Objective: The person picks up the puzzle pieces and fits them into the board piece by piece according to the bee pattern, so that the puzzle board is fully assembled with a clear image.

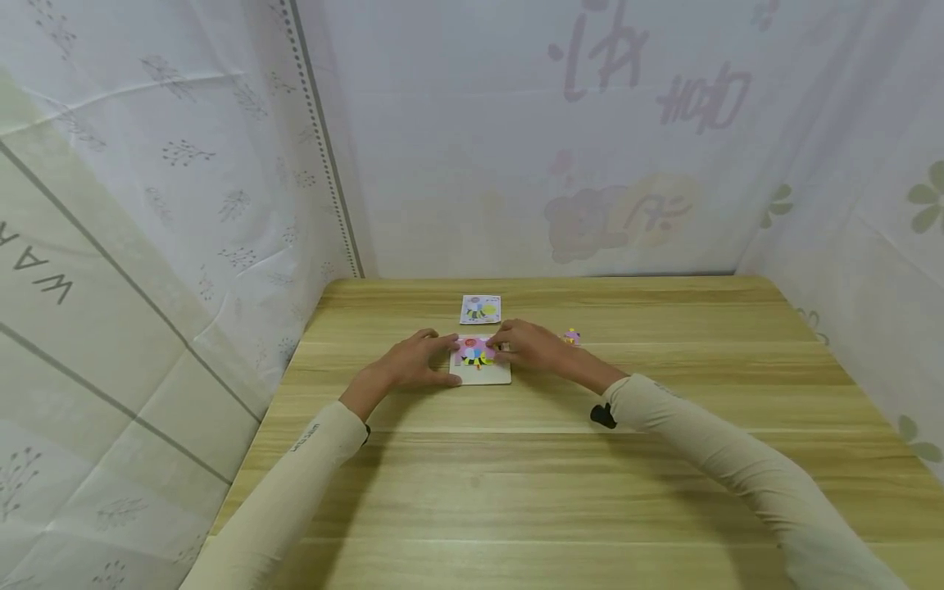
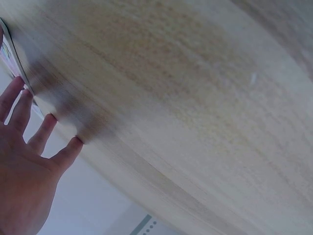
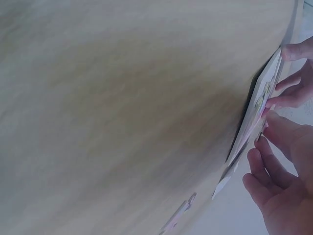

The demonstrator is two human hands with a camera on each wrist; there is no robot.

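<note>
A pale square puzzle board (image 1: 483, 377) lies on the table, its far half covered by a pink picture (image 1: 469, 351) with a yellow-and-black striped figure. My left hand (image 1: 408, 362) rests at the board's left side, thumb by the near corner. In the left wrist view its fingers (image 2: 44, 132) are spread and fairly straight, some tips at the board's edge and others on the tabletop. My right hand (image 1: 537, 346) is over the board's right side. Thumb and forefinger pinch a small puzzle piece (image 3: 260, 131) at the picture's edge; the fingers partly hide it.
Just beyond the board lies a printed card (image 1: 481, 310) with a similar striped figure. One loose puzzle piece (image 1: 571, 336) lies to the right, close to my right wrist. The wooden table (image 1: 472, 492) ends at hanging patterned cloth (image 1: 457, 164) behind and at both sides.
</note>
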